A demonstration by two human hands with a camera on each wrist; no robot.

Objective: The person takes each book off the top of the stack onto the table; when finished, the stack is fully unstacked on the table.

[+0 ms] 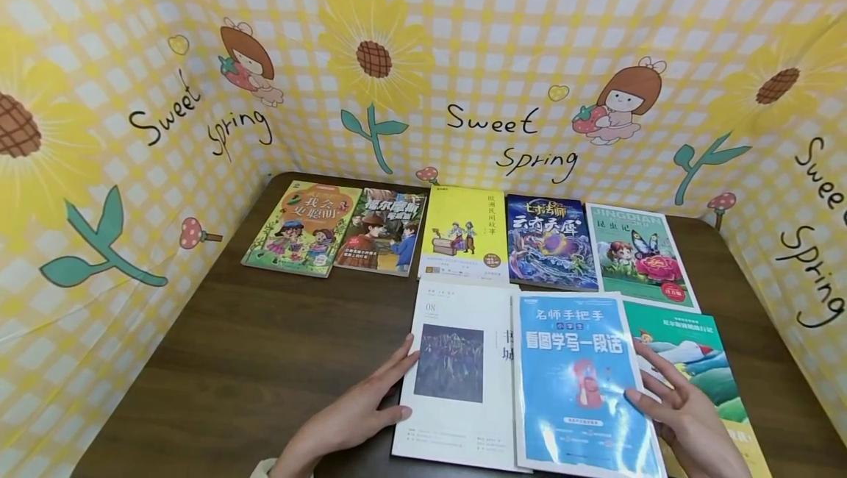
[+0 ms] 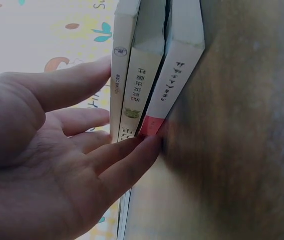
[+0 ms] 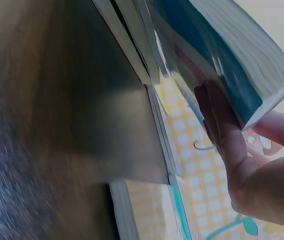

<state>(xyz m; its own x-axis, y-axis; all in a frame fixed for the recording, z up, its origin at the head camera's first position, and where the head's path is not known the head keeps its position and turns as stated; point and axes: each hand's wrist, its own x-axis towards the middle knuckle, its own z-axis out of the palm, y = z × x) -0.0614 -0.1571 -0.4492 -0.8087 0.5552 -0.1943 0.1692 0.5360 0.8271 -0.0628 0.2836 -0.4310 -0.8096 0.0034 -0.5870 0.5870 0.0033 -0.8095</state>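
Observation:
My left hand (image 1: 357,413) touches the left side of a white book (image 1: 456,419) with a dark square picture on its cover. In the left wrist view this is a stack of three books; the fingertips lie along their spines (image 2: 134,95), the thumb at the top one. The right hand (image 1: 695,419) grips a blue, glossy-covered book (image 1: 562,397) by its right edge, thumb above and fingers underneath. In the right wrist view this thick book (image 3: 252,60) is tilted, raised over the books below. It overlaps the right side of the white book in the head view.
Along the back of the brown table (image 1: 218,360) lie an orange book (image 1: 304,228), a detective-covered book (image 1: 380,232), a yellow book (image 1: 466,213), a purple book (image 1: 552,243) and a pale green book (image 1: 638,257). A green-and-yellow book (image 1: 717,375) lies beneath my right hand. Checked cloth walls enclose the table.

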